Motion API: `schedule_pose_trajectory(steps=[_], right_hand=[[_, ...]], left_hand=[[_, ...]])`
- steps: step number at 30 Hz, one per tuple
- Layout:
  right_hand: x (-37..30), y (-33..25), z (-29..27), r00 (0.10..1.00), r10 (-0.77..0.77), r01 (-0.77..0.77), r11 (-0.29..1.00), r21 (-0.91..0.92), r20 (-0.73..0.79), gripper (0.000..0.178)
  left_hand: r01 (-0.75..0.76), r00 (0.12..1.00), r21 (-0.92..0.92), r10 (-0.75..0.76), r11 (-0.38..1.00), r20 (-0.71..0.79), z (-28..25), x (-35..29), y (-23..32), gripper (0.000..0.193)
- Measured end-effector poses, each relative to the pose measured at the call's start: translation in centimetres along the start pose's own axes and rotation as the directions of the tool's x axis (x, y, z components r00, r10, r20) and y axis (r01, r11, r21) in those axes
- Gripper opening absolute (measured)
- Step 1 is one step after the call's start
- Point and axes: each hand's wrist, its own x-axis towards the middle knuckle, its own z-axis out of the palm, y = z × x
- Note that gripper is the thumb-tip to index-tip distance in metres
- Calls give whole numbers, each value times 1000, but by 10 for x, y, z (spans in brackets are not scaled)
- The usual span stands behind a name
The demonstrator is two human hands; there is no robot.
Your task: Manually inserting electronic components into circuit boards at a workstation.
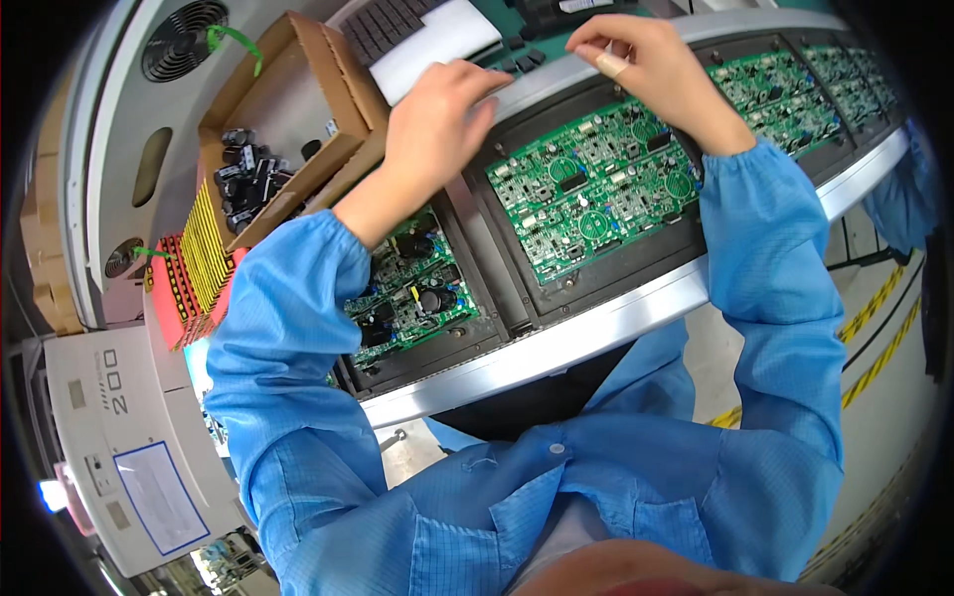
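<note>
My left hand (pixel 437 124) hovers over the far rail above the boards, its fingers stretched to the right and the thumb apart; no object shows in it. To its right, my right hand (pixel 644 62) is raised over the same rail with bent fingers drawn together; whatever they hold, if anything, is hidden. A beige bandage (pixel 611 66) wraps one of its fingers. Small black parts (pixel 524 62) lie just beyond the rail between the hands. Below them a green circuit board panel (pixel 596 199) sits in a black frame. Another circuit board (pixel 422 288), carrying large black components, lies partly under my left forearm.
A cardboard box (pixel 283 79) at the left contains black components (pixel 248 179) with leads. Beside it stand yellow-and-black strips (pixel 206 248) and a red holder (pixel 169 288). White foam (pixel 437 50) lies at the back. More boards (pixel 775 99) continue rightward along the metal rail (pixel 556 338).
</note>
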Motion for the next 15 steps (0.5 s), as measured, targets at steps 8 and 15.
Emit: schedule_pose_trajectory(steps=[8,15], right_hand=[[107,-39,84,984,-180,180,967,-182,16,23],[157,-3,138,949,-283,310,914,-262,139,36]], left_hand=[[357,933,307,-356,882,-60,-16,33,-100,40],[447,883,352,-469,822,-26,-13,49,-116,33]])
